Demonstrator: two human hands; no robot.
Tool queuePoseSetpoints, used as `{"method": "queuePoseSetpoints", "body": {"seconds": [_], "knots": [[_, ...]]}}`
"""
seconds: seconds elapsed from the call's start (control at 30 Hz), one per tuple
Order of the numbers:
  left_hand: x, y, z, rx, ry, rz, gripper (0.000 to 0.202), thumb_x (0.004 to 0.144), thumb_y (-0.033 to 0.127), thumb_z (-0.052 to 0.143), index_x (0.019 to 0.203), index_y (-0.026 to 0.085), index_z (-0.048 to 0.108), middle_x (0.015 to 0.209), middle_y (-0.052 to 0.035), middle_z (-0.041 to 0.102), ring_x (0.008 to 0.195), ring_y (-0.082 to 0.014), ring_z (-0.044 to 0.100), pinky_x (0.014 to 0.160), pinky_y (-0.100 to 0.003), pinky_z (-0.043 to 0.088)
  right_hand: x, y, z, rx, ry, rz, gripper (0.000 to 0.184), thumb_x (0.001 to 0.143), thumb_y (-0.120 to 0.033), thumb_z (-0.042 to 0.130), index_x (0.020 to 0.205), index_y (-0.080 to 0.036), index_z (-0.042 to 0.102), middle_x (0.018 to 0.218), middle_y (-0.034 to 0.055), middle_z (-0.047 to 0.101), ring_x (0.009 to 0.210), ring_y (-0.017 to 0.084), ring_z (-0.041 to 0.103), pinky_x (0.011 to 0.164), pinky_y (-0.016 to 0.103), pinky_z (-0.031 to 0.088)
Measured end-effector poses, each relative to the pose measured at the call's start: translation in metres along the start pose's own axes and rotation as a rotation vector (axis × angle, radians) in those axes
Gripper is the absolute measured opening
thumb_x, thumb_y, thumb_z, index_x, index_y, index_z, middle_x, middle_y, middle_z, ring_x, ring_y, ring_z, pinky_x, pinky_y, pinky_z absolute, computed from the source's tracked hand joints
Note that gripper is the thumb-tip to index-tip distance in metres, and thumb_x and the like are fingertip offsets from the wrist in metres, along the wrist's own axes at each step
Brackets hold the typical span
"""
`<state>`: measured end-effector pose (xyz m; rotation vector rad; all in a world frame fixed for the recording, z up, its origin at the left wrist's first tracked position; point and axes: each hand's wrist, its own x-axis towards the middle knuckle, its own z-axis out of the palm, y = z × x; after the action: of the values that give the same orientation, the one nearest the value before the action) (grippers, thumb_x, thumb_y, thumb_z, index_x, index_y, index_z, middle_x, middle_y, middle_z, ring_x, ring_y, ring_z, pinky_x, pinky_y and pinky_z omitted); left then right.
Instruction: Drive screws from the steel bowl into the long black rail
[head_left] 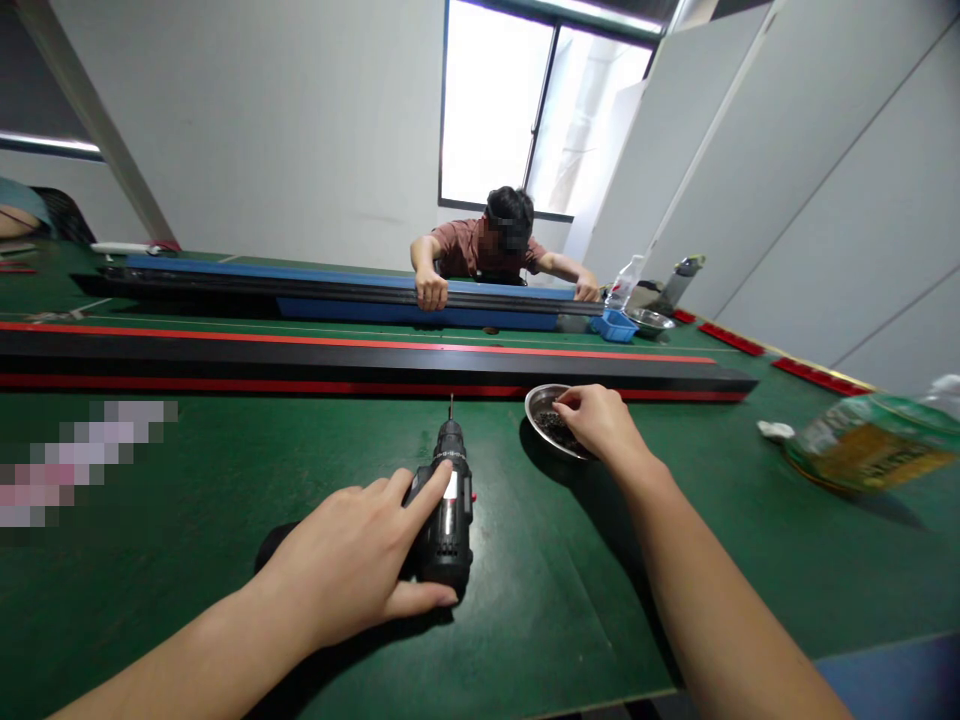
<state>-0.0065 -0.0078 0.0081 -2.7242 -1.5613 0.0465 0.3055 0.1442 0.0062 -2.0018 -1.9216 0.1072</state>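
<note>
My left hand (360,560) rests on a black cordless drill (448,520) that lies on the green table (225,560). Its fingers are spread over the drill body, with the thumb under it and the bit pointing away from me. My right hand (596,420) reaches into a small metal bowl (541,403) of dark screws, fingertips pinched together among them. Whether a screw sits between the fingers is too small to see. Just beyond the bowl runs a long black bar with red strips (375,360).
Across the table a person (487,250) holds a second long black bar on blue boards (337,290) with both hands. A blue tray (613,325), a steel bowl (651,320) and bottles (624,283) stand at the far right. A plastic bottle (870,440) lies on its side at my right.
</note>
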Motion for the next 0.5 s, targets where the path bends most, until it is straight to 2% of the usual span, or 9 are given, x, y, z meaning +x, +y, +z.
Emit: {"method": "queuePoseSetpoints", "body": {"seconds": [0.5], "knots": [[-0.0004, -0.0003, -0.0002, -0.004, -0.001, -0.002, 0.099, 0.085, 0.076, 0.050, 0.163, 0.024, 0.017, 0.121, -0.0161, 0.063, 0.092, -0.0344, 0.069, 0.081, -0.050, 0.058, -0.0016, -0.0026, 0.0011, -0.020, 0.013, 0.020, 0.023, 0.092, -0.024, 0.064, 0.106, -0.020, 0.082, 0.103, 0.0147, 0.078, 0.103, 0.029, 0.073, 0.089, 0.032, 0.051]]}}
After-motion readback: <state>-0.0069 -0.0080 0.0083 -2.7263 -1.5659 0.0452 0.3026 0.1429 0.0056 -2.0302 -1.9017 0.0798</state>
